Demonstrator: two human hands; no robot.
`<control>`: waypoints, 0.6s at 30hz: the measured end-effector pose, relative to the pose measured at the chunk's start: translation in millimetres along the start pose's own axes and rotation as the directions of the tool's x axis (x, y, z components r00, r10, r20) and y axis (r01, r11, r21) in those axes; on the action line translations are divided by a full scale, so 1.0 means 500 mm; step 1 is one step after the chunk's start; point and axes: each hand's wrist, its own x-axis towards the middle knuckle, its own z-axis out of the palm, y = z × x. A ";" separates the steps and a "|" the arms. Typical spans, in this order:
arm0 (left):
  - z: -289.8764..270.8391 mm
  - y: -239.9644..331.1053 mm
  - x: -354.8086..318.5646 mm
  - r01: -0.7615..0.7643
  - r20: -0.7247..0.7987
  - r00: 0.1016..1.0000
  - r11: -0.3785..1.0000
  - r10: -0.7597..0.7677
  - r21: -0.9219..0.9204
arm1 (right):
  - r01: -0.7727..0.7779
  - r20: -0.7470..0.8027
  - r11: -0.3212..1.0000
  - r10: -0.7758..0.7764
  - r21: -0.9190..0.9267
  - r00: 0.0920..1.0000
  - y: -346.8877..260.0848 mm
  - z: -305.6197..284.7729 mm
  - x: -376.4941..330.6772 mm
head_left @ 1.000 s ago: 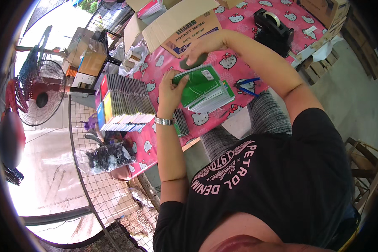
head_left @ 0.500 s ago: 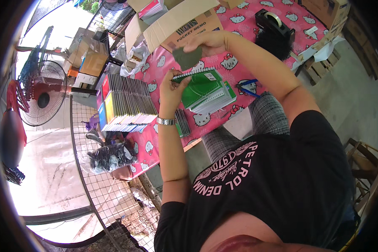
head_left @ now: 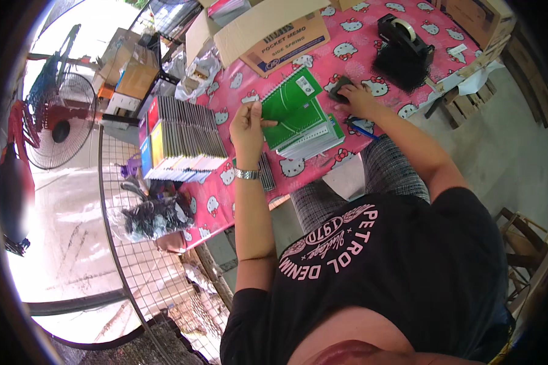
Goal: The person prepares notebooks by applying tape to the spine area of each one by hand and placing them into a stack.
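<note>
A green spiral notebook (head_left: 292,106) is tilted above a stack of green-covered notebooks (head_left: 313,146) whose white page edges face me. My left hand (head_left: 247,125) pinches the left edge of that tilted notebook between thumb and fingers. Over to the right, my right hand (head_left: 360,100) has its fingers closed on a flat dark grey-green piece (head_left: 338,89) at the tablecloth; its exact kind I cannot make out. Close below the right hand lies a blue-handled tool (head_left: 363,129), partly hidden by the forearm.
Tall rows of spiral notebooks (head_left: 186,140) stand at the left. An open cardboard box (head_left: 286,45) is at the back, and a black tape dispenser (head_left: 405,33) with a black bristly bundle (head_left: 399,66) sits at the back right. A fan (head_left: 61,125) stands far left.
My right hand has moved away from the notebook, right and down to the tablecloth, with the dark piece. The green notebook now stands more tilted, its cover more in view.
</note>
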 end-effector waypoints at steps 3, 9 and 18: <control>0.000 -0.002 -0.010 -0.013 -0.006 1.000 0.997 0.013 0.074 | 0.119 -0.235 0.992 -0.125 -0.039 0.964 -0.012 0.005 -0.129; 0.028 -0.002 -0.022 -0.150 -0.066 0.986 0.989 0.150 0.009 | -0.097 -0.130 0.942 0.145 0.323 0.981 -0.014 -0.017 -0.201; 0.027 -0.013 -0.040 -0.073 -0.146 0.986 0.993 0.085 0.088 | 0.463 -0.476 0.838 -0.294 0.288 0.829 -0.319 -0.244 -0.109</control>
